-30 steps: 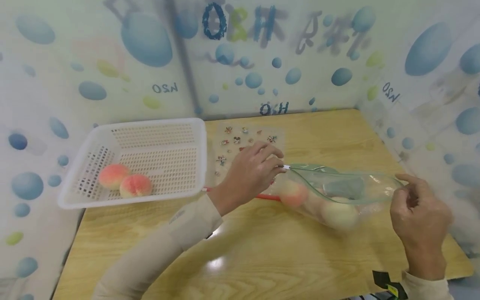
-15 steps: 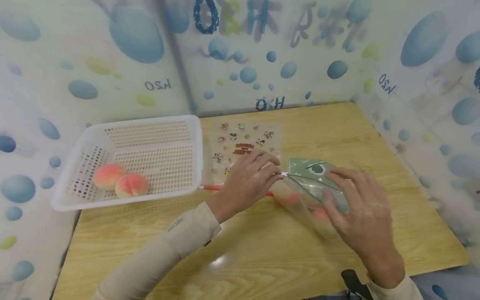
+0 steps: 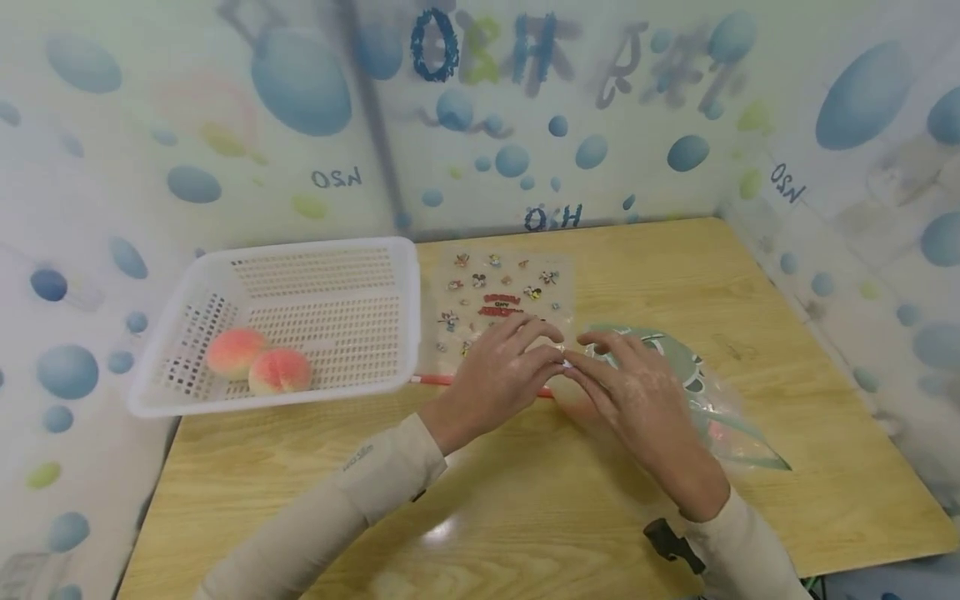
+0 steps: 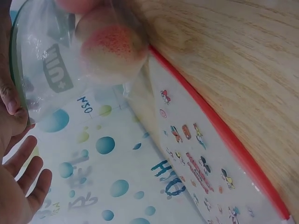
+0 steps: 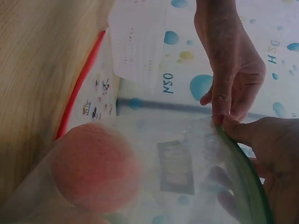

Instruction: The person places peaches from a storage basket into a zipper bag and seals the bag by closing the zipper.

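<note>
Bag (image 3: 678,365) at 4 o'clock, head view; peaches (image 5: 96,168) inside. Left hand (image 3: 504,367) and right hand (image 3: 645,396) both pinch its 9 o'clock corner, fingertips together. Film looks limp, slick; load probably light. Grip the green rim (image 5: 254,182), likely stiffer.

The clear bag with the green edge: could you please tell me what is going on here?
A person's left hand and right hand meet at one end of the green edge of a clear bag, both pinching it. Peaches are inside that bag; whether it is closed I cannot tell. Two other peaches lie in a white basket, and a red-edged bag with cartoon prints lies on the table beside it.
</note>
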Demonstrator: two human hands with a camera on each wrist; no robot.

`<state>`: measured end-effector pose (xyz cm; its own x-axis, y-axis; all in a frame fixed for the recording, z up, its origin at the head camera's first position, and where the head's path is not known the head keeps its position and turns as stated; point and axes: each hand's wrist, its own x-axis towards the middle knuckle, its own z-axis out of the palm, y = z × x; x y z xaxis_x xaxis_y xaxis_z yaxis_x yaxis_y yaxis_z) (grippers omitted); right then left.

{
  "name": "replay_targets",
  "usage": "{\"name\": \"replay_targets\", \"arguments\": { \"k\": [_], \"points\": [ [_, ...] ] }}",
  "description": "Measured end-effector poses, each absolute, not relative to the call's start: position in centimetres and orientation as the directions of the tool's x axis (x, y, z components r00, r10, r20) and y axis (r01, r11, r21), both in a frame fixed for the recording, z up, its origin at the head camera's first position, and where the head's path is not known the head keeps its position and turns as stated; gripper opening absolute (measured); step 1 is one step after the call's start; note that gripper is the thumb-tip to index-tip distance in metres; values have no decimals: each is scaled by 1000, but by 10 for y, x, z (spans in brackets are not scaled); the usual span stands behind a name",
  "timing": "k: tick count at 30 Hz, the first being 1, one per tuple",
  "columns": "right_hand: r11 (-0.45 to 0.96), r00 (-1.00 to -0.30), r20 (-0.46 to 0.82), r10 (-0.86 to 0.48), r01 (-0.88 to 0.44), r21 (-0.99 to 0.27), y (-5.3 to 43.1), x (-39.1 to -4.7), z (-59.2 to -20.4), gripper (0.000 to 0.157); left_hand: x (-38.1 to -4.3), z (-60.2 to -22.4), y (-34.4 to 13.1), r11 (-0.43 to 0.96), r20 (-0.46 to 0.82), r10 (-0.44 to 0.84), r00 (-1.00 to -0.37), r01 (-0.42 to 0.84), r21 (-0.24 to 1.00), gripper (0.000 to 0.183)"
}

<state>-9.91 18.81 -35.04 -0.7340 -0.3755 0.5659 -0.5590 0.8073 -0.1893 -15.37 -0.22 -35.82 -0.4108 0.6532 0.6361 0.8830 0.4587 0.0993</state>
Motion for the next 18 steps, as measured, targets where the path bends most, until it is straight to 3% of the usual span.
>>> {"name": "replay_targets", "arguments": {
  "k": [10, 18],
  "points": [
    [793, -667, 648, -368, -589, -156, 188, -101, -358, 18, -154, -358, -4, 478, 607, 682, -408, 877, 51, 13],
    [783, -612, 695, -378, -612, -113, 192, -98, -365, 23, -154, -364, -6, 457, 623, 667, -407, 885, 89, 10]
  ]
}}
